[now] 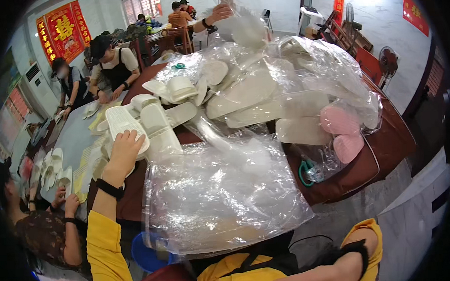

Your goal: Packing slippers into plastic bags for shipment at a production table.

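My left hand (122,151), with a black band at its wrist, is closed on the heel end of a white slipper (126,121) whose ridged sole faces up. This slipper rests on a pile of other white slippers (160,130) at the left of the table. My right arm bends in at the lower right, with a black band on it. The part of my right hand (329,273) beyond that band runs along the lower edge, and its fingers are hidden. A flat clear plastic bag (222,195) lies before me, overhanging the table's near edge.
Clear bags packed with pale slipper soles (253,95) heap over the brown-covered table (384,155), with pink soles (341,121) at right. Green-handled scissors (305,173) lie near the right edge. A blue bucket (148,254) stands below. Several people work at left; another hand (220,13) lifts plastic behind.
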The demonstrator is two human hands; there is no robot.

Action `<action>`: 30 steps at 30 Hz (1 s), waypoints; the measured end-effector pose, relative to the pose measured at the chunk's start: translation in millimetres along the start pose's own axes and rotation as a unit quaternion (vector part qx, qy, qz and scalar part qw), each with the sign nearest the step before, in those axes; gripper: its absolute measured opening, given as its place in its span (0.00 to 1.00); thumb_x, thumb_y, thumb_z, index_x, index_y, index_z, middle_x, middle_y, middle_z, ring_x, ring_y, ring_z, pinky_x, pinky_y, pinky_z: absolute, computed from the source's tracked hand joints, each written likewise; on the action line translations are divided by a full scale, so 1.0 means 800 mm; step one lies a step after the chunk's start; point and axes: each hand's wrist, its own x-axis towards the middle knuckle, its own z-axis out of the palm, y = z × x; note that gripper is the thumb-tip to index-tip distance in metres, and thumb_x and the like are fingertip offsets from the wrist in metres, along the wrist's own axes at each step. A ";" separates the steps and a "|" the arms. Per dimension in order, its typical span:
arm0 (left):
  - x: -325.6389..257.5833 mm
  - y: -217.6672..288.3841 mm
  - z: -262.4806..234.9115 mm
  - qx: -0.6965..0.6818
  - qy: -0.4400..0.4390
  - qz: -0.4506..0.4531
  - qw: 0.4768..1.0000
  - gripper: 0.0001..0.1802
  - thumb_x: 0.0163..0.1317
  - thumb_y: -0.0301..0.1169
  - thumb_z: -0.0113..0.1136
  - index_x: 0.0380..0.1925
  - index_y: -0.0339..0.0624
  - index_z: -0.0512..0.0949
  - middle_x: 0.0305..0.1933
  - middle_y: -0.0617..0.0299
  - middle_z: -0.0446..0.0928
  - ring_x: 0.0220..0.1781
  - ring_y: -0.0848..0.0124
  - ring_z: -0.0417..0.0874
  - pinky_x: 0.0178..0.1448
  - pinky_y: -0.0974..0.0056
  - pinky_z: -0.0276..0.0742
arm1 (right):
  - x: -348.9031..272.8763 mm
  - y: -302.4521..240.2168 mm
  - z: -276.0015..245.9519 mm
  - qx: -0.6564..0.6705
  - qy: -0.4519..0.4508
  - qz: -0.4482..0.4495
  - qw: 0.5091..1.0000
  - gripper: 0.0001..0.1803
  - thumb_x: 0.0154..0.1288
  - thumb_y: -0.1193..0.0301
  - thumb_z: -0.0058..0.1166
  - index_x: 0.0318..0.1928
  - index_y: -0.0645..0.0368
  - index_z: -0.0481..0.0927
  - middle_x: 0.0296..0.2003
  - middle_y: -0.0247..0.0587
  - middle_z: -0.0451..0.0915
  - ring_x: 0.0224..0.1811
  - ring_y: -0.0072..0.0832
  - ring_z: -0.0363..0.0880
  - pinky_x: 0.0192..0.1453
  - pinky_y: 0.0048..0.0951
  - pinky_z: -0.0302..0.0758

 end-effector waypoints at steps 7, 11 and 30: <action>-0.012 -0.034 0.020 -0.038 0.220 -0.081 0.971 0.24 0.60 0.24 0.54 0.59 0.49 0.76 0.48 0.59 0.82 0.53 0.59 0.80 0.56 0.53 0.72 | -0.028 0.118 0.047 0.050 -0.361 0.181 0.913 0.28 0.68 0.64 0.56 0.68 0.49 0.69 0.70 0.50 0.61 0.70 0.52 0.63 0.67 0.51 0.70; -0.017 -0.040 -0.043 -0.179 0.256 -0.211 0.926 0.22 0.67 0.24 0.50 0.61 0.48 0.74 0.51 0.48 0.81 0.50 0.45 0.82 0.52 0.48 0.77 | -0.108 0.166 0.117 -0.024 -0.450 0.123 0.884 0.32 0.67 0.57 0.57 0.70 0.42 0.66 0.73 0.49 0.56 0.74 0.53 0.56 0.61 0.68 0.70; -0.069 0.018 -0.276 -0.543 0.563 -0.147 0.606 0.21 0.71 0.31 0.58 0.60 0.33 0.73 0.56 0.57 0.79 0.54 0.70 0.80 0.58 0.67 0.74 | -0.146 0.186 0.135 0.181 -0.279 0.352 0.875 0.48 0.64 0.49 0.63 0.74 0.59 0.56 0.73 0.56 0.55 0.74 0.55 0.56 0.75 0.53 0.59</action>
